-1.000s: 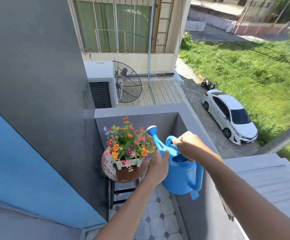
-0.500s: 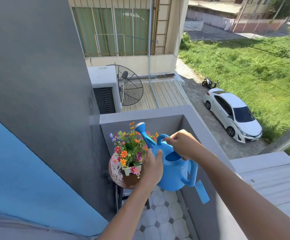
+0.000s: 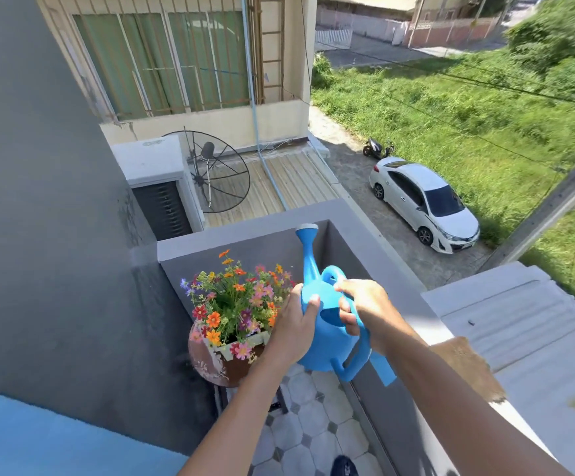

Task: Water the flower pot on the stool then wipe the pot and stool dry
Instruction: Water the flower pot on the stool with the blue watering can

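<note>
watering can (image 3: 324,324) | spout tipped back upright, away from flowers (image 3: 238,304)

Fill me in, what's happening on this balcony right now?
A person holds a blue watering can in both hands beside a flower pot in the balcony corner. The left hand steadies the can's body; the right hand grips its top handle. The spout points up and away, so no water is pouring. A brown cloth lies on the ledge.

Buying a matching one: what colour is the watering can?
Bright blue, spout and handle too; the watering can shows best in the head view.
</note>
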Action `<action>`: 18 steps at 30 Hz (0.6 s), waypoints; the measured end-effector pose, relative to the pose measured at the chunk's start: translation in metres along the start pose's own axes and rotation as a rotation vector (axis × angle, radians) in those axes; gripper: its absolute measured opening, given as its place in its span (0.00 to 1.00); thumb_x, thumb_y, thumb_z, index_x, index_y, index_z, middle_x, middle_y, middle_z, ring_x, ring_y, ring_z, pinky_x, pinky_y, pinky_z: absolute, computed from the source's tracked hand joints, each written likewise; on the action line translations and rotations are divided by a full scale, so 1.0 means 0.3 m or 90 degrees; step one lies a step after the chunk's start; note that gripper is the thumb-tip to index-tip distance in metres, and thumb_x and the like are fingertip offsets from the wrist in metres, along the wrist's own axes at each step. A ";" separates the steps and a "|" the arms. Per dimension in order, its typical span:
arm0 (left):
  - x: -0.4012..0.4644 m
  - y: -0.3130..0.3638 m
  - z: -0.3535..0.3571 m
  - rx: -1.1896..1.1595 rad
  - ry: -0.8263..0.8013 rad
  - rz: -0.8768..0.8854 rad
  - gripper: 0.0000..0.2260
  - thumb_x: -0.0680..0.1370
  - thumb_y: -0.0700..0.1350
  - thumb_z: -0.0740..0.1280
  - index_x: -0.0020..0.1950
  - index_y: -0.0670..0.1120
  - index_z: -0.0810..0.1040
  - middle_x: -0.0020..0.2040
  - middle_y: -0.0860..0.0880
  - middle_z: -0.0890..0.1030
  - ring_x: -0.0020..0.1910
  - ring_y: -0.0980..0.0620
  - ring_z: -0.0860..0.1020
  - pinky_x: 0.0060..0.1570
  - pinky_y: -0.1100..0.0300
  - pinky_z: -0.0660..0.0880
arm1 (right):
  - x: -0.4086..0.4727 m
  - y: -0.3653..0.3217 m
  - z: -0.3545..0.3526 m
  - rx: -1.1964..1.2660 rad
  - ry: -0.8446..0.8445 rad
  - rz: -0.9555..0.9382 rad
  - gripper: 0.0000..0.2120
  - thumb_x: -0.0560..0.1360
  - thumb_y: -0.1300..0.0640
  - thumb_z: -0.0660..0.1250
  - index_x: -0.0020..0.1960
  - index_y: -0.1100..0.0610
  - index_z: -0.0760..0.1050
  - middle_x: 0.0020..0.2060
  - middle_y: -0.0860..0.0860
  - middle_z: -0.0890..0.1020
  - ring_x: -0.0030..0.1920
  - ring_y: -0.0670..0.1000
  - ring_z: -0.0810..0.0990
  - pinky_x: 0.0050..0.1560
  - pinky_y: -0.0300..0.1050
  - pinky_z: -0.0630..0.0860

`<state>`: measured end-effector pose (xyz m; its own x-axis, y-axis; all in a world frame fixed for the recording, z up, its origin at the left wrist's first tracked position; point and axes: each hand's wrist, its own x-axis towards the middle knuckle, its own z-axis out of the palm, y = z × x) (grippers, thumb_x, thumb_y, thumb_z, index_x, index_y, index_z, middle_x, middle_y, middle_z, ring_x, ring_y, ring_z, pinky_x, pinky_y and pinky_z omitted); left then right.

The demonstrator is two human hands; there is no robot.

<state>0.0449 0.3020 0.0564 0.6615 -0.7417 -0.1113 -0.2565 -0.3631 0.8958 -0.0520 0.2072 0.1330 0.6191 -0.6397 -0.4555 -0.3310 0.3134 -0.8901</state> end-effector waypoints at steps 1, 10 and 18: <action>0.024 0.008 0.029 -0.006 -0.016 0.005 0.19 0.80 0.56 0.54 0.69 0.50 0.66 0.61 0.50 0.77 0.57 0.51 0.75 0.57 0.55 0.73 | 0.005 0.006 -0.022 0.036 0.024 0.003 0.06 0.79 0.60 0.59 0.44 0.60 0.70 0.23 0.51 0.67 0.22 0.48 0.62 0.24 0.39 0.58; 0.239 0.111 0.281 -0.087 -0.228 0.014 0.17 0.80 0.57 0.56 0.67 0.54 0.68 0.60 0.53 0.79 0.57 0.55 0.78 0.61 0.57 0.72 | 0.142 0.019 -0.249 0.254 0.197 0.034 0.10 0.82 0.53 0.56 0.46 0.57 0.69 0.27 0.51 0.66 0.21 0.47 0.62 0.21 0.36 0.60; 0.484 0.110 0.578 -0.076 -0.295 -0.016 0.21 0.77 0.63 0.56 0.64 0.54 0.73 0.58 0.54 0.81 0.59 0.56 0.78 0.64 0.55 0.71 | 0.345 0.032 -0.481 0.265 0.294 0.052 0.10 0.84 0.54 0.53 0.53 0.59 0.68 0.19 0.50 0.75 0.21 0.50 0.76 0.32 0.44 0.73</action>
<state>0.0102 0.0846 -0.0048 0.2749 -0.9170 -0.2889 -0.1440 -0.3363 0.9307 -0.0941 0.0428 0.0798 0.2008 -0.8108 -0.5499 -0.0013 0.5611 -0.8278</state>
